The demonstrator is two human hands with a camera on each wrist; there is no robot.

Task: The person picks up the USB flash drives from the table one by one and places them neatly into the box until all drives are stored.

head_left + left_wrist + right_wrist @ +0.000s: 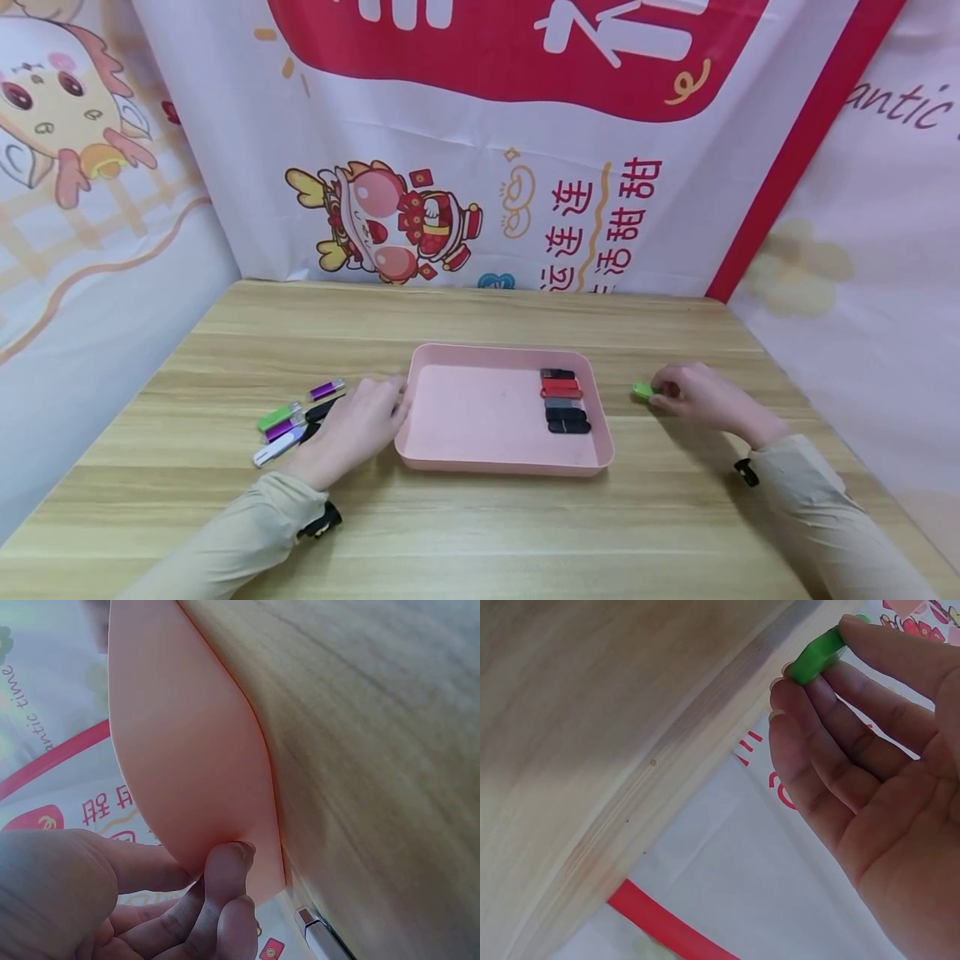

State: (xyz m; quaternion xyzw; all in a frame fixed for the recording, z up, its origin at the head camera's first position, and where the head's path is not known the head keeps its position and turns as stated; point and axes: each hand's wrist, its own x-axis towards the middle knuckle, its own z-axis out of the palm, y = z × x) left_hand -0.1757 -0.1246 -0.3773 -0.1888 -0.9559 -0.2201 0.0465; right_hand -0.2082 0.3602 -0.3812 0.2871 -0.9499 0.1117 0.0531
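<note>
A shallow pink tray stands on the table, with several USB flash drives, black, red and grey, lined up along its right side. My left hand pinches the tray's left wall; in the left wrist view the thumb is over the rim and a fingertip presses the outer side. To the right of the tray, my right hand holds a small green USB flash drive between thumb and fingers. The right wrist view shows that green drive at the fingertips.
Left of the tray, a loose group of flash drives lies on the wooden table, among them a purple one, a green one and a white one. My left hand partly covers the group. A printed cloth hangs behind the table.
</note>
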